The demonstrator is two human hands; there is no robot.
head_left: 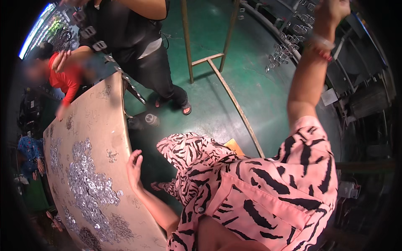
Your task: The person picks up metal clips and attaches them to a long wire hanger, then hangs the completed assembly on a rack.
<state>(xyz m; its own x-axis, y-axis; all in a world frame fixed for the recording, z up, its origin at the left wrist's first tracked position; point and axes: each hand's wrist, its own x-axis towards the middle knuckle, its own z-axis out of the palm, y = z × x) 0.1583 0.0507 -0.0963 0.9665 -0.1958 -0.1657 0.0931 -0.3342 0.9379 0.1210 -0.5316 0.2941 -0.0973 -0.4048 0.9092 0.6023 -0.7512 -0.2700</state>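
At the near edge of a tan table (109, 133), my left hand (134, 169) rests with its fingers loosely bent and apart, holding nothing. A large spread of small shiny metal loops, like buckle frames (86, 175), lies on the table to the left of that hand. Thin dark wire pieces (121, 228) lie in clumps beside them. My right arm is raised to the upper right, close to several metal frames (289, 42) hanging in rows. There my right hand (335, 11) is closed at the picture's top edge; what its fingers hold, if anything, cannot be made out.
A person in black (121, 37) stands beyond the table, and one in red (67, 79) reaches onto its far side. Another, in a blue sleeve (31, 150), is at the left. A metal stand (234, 100) crosses the green floor (209, 108). Dark machinery (368, 100) lines the right.
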